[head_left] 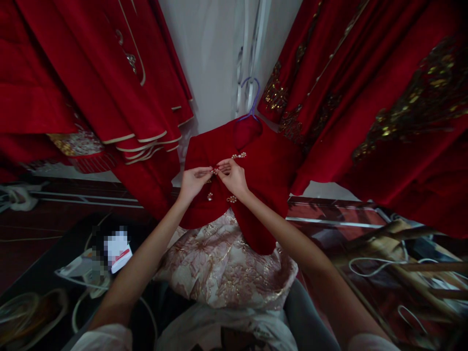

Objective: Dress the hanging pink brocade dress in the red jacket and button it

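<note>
Red jacket [268, 163] seems soft and light, probably best held by its front edges [238, 220]; left hand [192, 184] and right hand [234, 179] pinch a small, likely delicate beaded fastener [214, 171]

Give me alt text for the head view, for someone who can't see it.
A person's left hand and right hand pinch a small beaded fastener on a red cloth jacket with a purple hanger at its neck. Shiny pale floral fabric lies below; decorated red cloth garments hang on both sides.
</note>
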`<action>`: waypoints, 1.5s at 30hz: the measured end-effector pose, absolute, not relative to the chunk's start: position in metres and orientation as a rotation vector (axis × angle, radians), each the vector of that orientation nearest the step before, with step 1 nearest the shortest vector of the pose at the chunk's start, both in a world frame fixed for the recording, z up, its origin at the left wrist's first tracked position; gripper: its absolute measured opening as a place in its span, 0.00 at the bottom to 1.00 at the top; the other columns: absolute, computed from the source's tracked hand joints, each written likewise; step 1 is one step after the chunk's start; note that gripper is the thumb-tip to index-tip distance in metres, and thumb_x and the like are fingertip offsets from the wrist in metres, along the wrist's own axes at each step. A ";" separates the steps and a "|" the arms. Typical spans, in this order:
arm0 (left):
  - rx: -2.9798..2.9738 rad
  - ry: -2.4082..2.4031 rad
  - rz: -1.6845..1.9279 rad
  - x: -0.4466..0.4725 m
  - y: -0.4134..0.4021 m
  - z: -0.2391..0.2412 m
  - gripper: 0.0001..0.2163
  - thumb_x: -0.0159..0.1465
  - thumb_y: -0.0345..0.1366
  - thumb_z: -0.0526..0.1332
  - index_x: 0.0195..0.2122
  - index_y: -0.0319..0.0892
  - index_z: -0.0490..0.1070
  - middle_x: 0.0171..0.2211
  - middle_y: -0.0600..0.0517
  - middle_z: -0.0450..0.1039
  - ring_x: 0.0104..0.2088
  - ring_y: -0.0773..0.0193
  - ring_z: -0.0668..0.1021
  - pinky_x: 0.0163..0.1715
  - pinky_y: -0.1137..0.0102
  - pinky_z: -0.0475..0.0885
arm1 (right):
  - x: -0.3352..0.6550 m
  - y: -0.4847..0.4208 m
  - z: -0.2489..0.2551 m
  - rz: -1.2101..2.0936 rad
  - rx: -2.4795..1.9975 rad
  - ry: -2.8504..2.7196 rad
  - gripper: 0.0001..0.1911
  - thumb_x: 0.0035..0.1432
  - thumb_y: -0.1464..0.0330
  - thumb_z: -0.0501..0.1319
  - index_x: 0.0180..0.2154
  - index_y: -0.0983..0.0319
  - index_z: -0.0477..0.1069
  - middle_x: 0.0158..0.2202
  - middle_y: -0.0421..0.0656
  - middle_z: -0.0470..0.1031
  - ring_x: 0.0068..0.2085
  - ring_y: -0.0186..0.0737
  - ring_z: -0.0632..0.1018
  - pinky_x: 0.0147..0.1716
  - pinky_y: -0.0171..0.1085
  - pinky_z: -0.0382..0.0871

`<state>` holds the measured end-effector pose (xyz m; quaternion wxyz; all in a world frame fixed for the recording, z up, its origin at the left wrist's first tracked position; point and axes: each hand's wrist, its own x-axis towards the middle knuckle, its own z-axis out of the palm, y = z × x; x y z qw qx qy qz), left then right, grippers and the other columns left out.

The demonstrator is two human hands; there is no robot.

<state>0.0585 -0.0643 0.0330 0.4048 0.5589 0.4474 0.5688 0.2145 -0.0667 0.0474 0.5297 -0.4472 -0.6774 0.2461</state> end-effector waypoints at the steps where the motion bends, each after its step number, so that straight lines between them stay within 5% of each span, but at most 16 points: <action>1: 1.415 1.132 1.442 0.059 -0.063 0.032 0.17 0.47 0.42 0.71 0.35 0.36 0.79 0.37 0.43 0.81 0.36 0.58 0.81 0.46 0.60 0.76 | 0.213 -0.067 0.046 0.566 -1.062 -1.621 0.06 0.55 0.71 0.62 0.37 0.61 0.67 0.33 0.41 0.75 0.34 0.34 0.77 0.38 0.35 0.74; 15: 1.659 1.086 1.372 0.056 -0.056 0.023 0.11 0.51 0.39 0.66 0.33 0.38 0.73 0.31 0.50 0.76 0.31 0.66 0.77 0.38 0.68 0.73 | 0.217 -0.073 0.042 0.473 -1.084 -1.681 0.01 0.57 0.72 0.60 0.33 0.61 0.70 0.34 0.40 0.76 0.34 0.33 0.78 0.39 0.34 0.75; 21: 1.817 1.288 1.284 0.050 -0.080 0.011 0.15 0.56 0.40 0.64 0.42 0.40 0.67 0.35 0.50 0.71 0.32 0.66 0.75 0.33 0.70 0.71 | 0.235 -0.100 0.057 0.646 -1.067 -1.686 0.08 0.60 0.71 0.56 0.39 0.60 0.73 0.40 0.41 0.79 0.39 0.33 0.80 0.41 0.35 0.75; 28: 1.944 1.472 0.957 0.042 -0.150 -0.005 0.25 0.51 0.47 0.69 0.43 0.42 0.60 0.30 0.55 0.69 0.29 0.64 0.74 0.31 0.69 0.70 | 0.273 -0.159 0.056 0.686 -1.339 -1.843 0.07 0.58 0.67 0.61 0.39 0.61 0.73 0.32 0.41 0.77 0.30 0.33 0.76 0.32 0.34 0.70; 39: 1.842 1.471 1.140 0.062 -0.149 -0.028 0.09 0.62 0.38 0.59 0.40 0.43 0.61 0.35 0.52 0.72 0.30 0.67 0.77 0.30 0.72 0.72 | 0.251 -0.162 0.021 0.415 -1.587 -1.886 0.11 0.47 0.75 0.63 0.34 0.62 0.66 0.36 0.45 0.71 0.38 0.38 0.74 0.38 0.36 0.68; 45: 1.949 1.379 1.151 0.059 -0.150 -0.021 0.06 0.60 0.35 0.61 0.39 0.43 0.68 0.36 0.51 0.73 0.32 0.67 0.76 0.33 0.71 0.74 | 0.257 -0.159 0.022 0.569 -1.536 -1.826 0.11 0.45 0.72 0.64 0.33 0.61 0.66 0.28 0.39 0.72 0.29 0.35 0.73 0.30 0.34 0.65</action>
